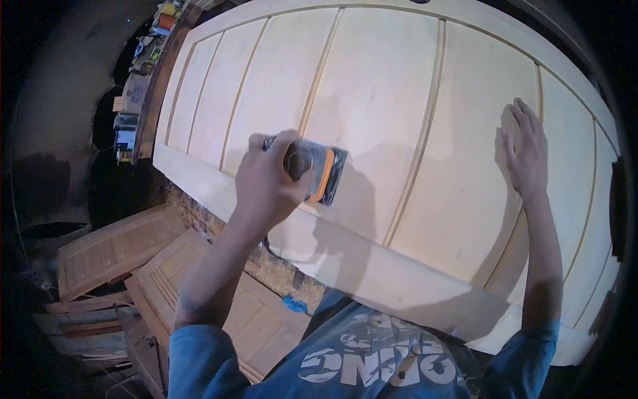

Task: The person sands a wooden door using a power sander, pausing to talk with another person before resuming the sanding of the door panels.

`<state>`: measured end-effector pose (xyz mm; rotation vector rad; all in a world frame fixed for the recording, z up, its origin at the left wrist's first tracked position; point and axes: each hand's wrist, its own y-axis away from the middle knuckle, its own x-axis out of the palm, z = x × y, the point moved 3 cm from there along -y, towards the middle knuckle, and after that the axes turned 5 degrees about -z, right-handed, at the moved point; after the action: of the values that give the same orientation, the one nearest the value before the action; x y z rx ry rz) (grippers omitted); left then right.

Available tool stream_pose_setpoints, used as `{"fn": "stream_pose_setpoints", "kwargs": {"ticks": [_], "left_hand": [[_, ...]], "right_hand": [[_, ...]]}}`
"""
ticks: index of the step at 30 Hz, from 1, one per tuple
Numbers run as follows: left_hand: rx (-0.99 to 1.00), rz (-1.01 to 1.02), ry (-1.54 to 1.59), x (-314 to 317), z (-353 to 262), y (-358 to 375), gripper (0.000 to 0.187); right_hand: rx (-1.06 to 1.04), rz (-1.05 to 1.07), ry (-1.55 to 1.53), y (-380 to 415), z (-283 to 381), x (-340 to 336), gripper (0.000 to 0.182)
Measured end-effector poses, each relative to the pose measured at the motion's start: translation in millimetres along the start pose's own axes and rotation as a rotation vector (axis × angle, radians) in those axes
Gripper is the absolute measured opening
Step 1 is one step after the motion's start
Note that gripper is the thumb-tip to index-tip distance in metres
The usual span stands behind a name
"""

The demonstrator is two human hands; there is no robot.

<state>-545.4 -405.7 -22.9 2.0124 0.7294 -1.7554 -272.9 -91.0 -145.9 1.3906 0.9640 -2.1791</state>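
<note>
The left hand [266, 183] was clenched around the sander [318, 170], which sat on the panelled door [372, 100], while the right hand [525, 149] lay open-fingered on a panel; steadier results called for flat pad contact along the grain, clear of grooves.

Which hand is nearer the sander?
Left. The left hand grips the sander on the wooden door; the right hand rests flat on the door, well off to the sander's right.
</note>
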Motion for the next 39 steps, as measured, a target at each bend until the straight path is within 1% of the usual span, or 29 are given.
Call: {"fn": "stream_pose_setpoints", "kwargs": {"ticks": [2,5,8,9,11,12,13,15,17,18,20,22,23,24,26,27,29,30,32,33,36,39], "left_hand": [[-0.072,0.028,-0.017,-0.6,-1.8,10.6,0.057],[-0.08,0.092,-0.037,-4.1,-4.6,21.0,0.058],[0.05,0.02,-0.078,-2.0,-17.9,16.3,0.058],[0.083,-0.012,-0.008,1.5,-17.6,6.6,0.057],[0.145,-0.074,0.135,13.0,-14.5,-32.0,0.056],[0.091,-0.047,-0.012,13.0,-24.2,-61.9,0.054],[-0.043,0.027,-0.043,15.2,-30.4,-94.2,0.055],[0.07,-0.076,-0.072,21.6,-32.3,-153.2,0.057],[0.109,-0.077,-0.084,30.1,-29.0,-221.6,0.052],[0.127,-0.079,-0.085,29.0,-30.7,-246.1,0.052],[0.129,-0.066,-0.101,26.8,-30.8,-280.8,0.053],[0.105,-0.048,-0.12,23.8,-23.3,-303.3,0.053],[0.114,-0.118,-0.203,18.4,-15.9,-305.9,0.053],[0.12,-0.118,-0.212,16.5,-6.7,-308.9,0.057],[0.126,-0.103,-0.227,12.4,14.1,-308.9,0.065],[0.089,-0.022,-0.19,9.2,25.0,-307.4,0.065],[0.068,-0.039,-0.163,1.9,41.9,-297.3,0.064],[0.056,-0.038,-0.154,-3.6,50.6,-282.6,0.064],[0.035,-0.081,-0.148,-12.2,60.0,-244.8,0.048],[0.021,-0.11,-0.152,-7.0,62.7,-220.3,0.041],[0.016,-0.046,-0.125,-22.9,70.4,-153.6,0.055],[-0.025,-0.005,-0.046,-33.2,75.6,-92.1,0.051]], "right_hand": [[0.008,0.0,-0.027,3.4,-4.7,4.1,0.045],[0.016,-0.008,-0.031,3.1,-3.8,3.3,0.045],[0.031,-0.008,-0.028,2.8,2.4,0.0,0.046],[0.022,-0.011,-0.037,1.1,1.5,0.0,0.046],[0.002,-0.012,-0.053,0.8,-0.3,1.5,0.047],[0.002,-0.013,-0.063,0.5,0.0,0.0,0.047],[0.002,-0.015,-0.072,0.1,1.5,-1.9,0.047],[0.013,-0.017,-0.078,-1.4,1.9,-5.4,0.046],[0.031,-0.01,-0.077,-5.9,2.6,-11.7,0.046],[0.02,-0.015,-0.09,-7.9,2.0,-15.2,0.046],[-0.011,-0.02,-0.122,-10.7,-1.6,-21.7,0.045],[0.013,0.005,-0.108,-12.7,0.0,-26.2,0.045],[0.026,0.016,-0.097,-14.4,0.1,-28.7,0.045],[0.018,0.012,-0.099,-15.7,-0.1,-30.6,0.045],[0.005,0.02,-0.104,-14.3,-1.2,-34.1,0.044],[0.007,0.021,-0.088,-14.0,-3.8,-36.8,0.044],[0.013,0.024,-0.062,-17.5,-2.3,-42.5,0.044],[0.004,0.021,-0.058,-17.8,-1.6,-44.0,0.044],[-0.021,0.011,-0.05,-19.7,-2.8,-45.9,0.044],[-0.021,0.01,-0.035,-12.7,-5.9,-33.6,0.044],[-0.003,0.013,-0.025,-12.6,-2.4,-33.3,0.044],[-0.026,0.001,-0.027,-12.1,-0.8,-30.8,0.043]]}}
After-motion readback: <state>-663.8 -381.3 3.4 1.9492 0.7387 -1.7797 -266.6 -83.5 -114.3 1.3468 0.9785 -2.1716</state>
